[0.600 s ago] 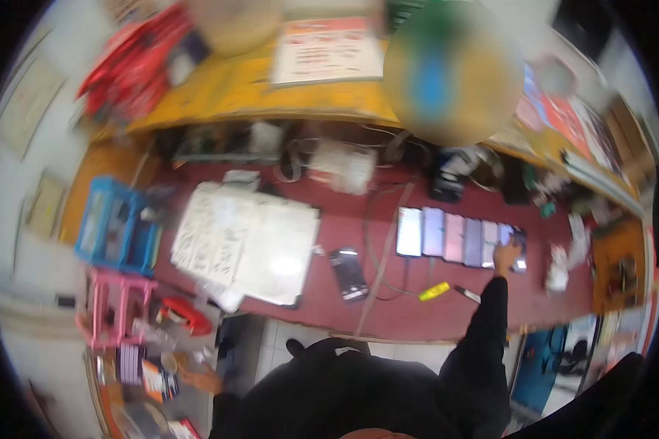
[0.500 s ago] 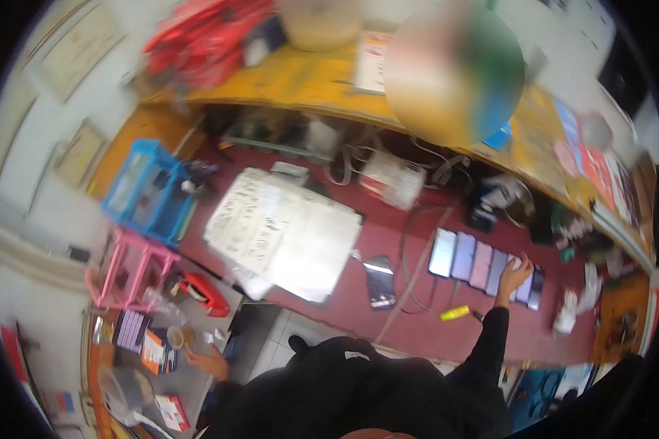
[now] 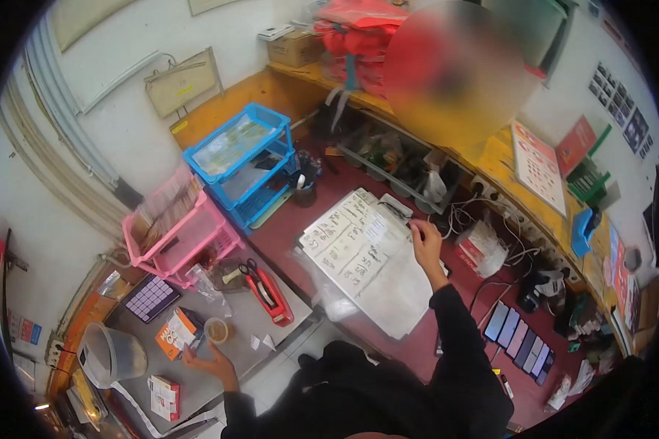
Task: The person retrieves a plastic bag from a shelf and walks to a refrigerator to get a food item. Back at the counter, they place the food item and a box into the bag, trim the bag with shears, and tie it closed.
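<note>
My left hand (image 3: 211, 364) is over the grey side table, palm partly up and fingers spread, with nothing in it. Its fingertips are close to a clear cup (image 3: 216, 331) of brownish contents and an orange-and-dark box (image 3: 177, 333). Over the upper right edge of a white board (image 3: 388, 293) with handwriting is my right hand (image 3: 427, 245). Its fingers are bent, with a gap between thumb and forefinger. Just left of these fingertips lies a small dark object (image 3: 395, 211) at the board's top edge. Several phones (image 3: 515, 336) lie in a row at the right.
Blue tiered trays (image 3: 252, 175) and a pink rack (image 3: 187, 234) stand at the left. A red tape dispenser (image 3: 269, 296) sits near the grey table's edge. Behind the board is a grey divided bin (image 3: 395, 164). Cables (image 3: 516, 245) run along the back beneath a yellow shelf (image 3: 483, 157).
The view has swung left. My right hand has left the row of phones and moved left to the white board. My left hand stays near the cup.
</note>
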Demonstrator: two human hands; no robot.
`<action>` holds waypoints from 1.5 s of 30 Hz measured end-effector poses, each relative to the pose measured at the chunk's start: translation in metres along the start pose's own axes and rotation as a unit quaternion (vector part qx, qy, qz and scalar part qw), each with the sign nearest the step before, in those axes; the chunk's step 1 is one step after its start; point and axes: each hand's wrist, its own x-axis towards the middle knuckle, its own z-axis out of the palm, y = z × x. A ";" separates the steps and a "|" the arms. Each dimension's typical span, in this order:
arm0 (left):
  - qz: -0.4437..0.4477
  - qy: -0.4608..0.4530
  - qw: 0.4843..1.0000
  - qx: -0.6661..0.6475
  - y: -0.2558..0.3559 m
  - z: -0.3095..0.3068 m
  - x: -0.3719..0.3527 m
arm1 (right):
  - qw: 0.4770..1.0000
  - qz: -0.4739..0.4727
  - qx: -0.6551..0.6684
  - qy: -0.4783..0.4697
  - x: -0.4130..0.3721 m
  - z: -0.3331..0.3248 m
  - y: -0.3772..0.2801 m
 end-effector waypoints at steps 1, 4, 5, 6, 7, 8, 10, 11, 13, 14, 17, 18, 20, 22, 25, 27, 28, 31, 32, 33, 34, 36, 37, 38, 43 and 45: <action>0.007 0.017 1.000 0.000 0.000 0.004 0.007 | 1.000 -0.006 0.003 -0.017 0.020 0.020 0.006; -0.045 0.001 0.999 0.030 -0.006 0.006 0.013 | 0.998 -0.032 -0.051 -0.021 0.085 0.092 0.048; -0.057 -0.002 0.998 0.021 -0.003 0.008 0.012 | 0.996 -0.041 -0.080 -0.020 0.106 0.113 0.065; -0.065 -0.005 0.998 0.015 -0.001 0.008 0.016 | 0.990 0.018 -0.140 -0.025 0.126 0.133 0.076; -0.070 -0.007 0.998 0.009 0.000 0.011 0.019 | 0.977 0.078 -0.197 -0.028 0.146 0.155 0.087; -0.055 -0.005 0.998 0.021 -0.004 0.014 0.019 | 0.973 0.043 -0.225 -0.018 0.162 0.175 0.115; -0.020 -0.001 0.999 0.041 -0.014 0.021 0.022 | 0.953 0.043 -0.298 -0.017 0.193 0.199 0.159; -0.015 -0.009 0.998 0.062 -0.015 0.024 0.026 | 0.935 0.074 -0.344 -0.030 0.206 0.207 0.169; -0.017 -0.025 0.994 0.103 -0.009 0.026 0.031 | 0.907 0.106 -0.406 -0.044 0.228 0.218 0.186; -0.033 -0.028 0.990 0.136 -0.007 0.026 0.033 | 0.899 0.107 -0.421 -0.046 0.237 0.223 0.193; -0.082 -0.049 0.979 0.177 0.006 0.022 0.032 | 0.865 0.065 -0.487 -0.106 0.254 0.232 0.213; -0.073 -0.033 0.979 0.189 0.000 0.024 0.026 | 0.868 0.061 -0.478 -0.120 0.257 0.234 0.214; -0.085 -0.039 0.977 0.189 0.009 0.029 0.022 | 0.892 0.067 -0.426 -0.134 0.265 0.233 0.213; -0.089 -0.049 0.977 0.190 0.013 0.030 0.020 | 0.909 0.092 -0.383 -0.140 0.270 0.223 0.193; -0.075 -0.068 0.977 0.187 0.010 0.033 0.022 | 0.919 0.146 -0.337 -0.142 0.277 0.197 0.130; -0.058 -0.079 0.978 0.184 0.012 0.039 0.029 | 0.934 0.169 -0.288 -0.126 0.280 0.180 0.120; -0.055 -0.083 0.978 0.184 0.015 0.043 0.032 | 0.932 0.177 -0.291 -0.121 0.283 0.174 0.127; -0.041 -0.094 0.978 0.183 0.020 0.045 0.040 | 0.914 0.209 -0.321 -0.133 0.295 0.164 0.171; -0.037 -0.095 0.979 0.179 0.018 0.047 0.039 | 0.908 0.219 -0.326 -0.146 0.299 0.159 0.183; -0.035 -0.096 0.979 0.175 0.019 0.048 0.037 | 0.902 0.229 -0.329 -0.159 0.304 0.152 0.193; -0.046 -0.097 0.980 0.166 0.022 0.049 0.035 | 0.896 0.238 -0.331 -0.176 0.307 0.146 0.200; -0.066 -0.103 0.981 0.148 0.029 0.045 0.033 | 0.887 0.253 -0.330 -0.202 0.309 0.136 0.211; -0.063 -0.113 0.979 0.156 0.029 0.042 0.030 | 0.884 0.258 -0.326 -0.214 0.308 0.132 0.214; -0.062 -0.121 0.977 0.162 0.029 0.040 0.026 | 0.879 0.263 -0.329 -0.224 0.311 0.128 0.216; -0.130 -0.136 0.970 0.155 0.021 0.022 0.005 | 0.867 0.269 -0.322 -0.269 0.307 0.115 0.219; -0.120 -0.126 0.973 0.155 0.016 0.018 -0.003 | 0.865 0.265 -0.320 -0.283 0.308 0.111 0.217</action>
